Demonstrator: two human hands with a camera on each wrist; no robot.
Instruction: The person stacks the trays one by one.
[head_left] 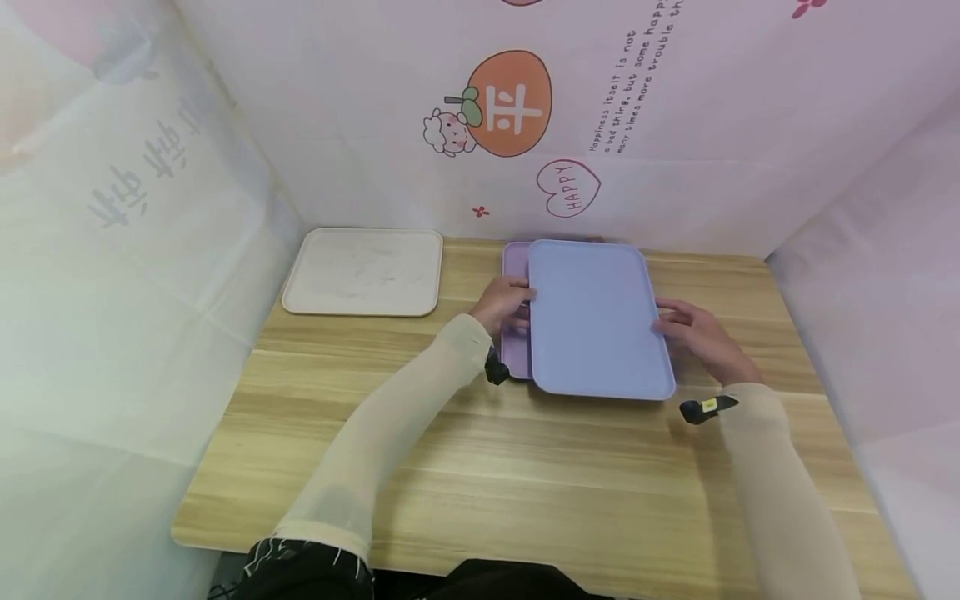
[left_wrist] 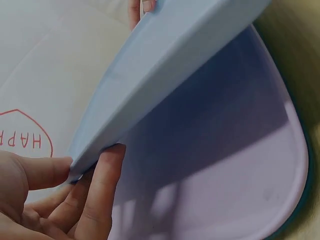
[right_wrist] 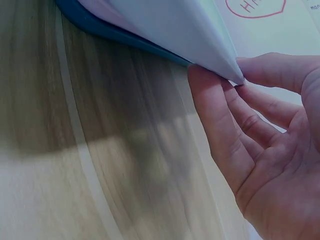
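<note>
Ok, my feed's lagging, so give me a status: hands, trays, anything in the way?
Left hand and right hand pinch the blue tray by its side edges. It's lifted above the purple tray. White tray lies apart, left. Nothing blocking.

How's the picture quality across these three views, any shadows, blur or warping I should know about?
Head view: even, soft light, sharp; wide-angle bending curves the table edges. Left wrist view: the lifted blue tray throws a dark shadow over the purple tray beneath; the left hand is very close and slightly soft. Right wrist view: wood grain smeared and blurry, tray shadow across it; the right hand is fairly clear.
</note>
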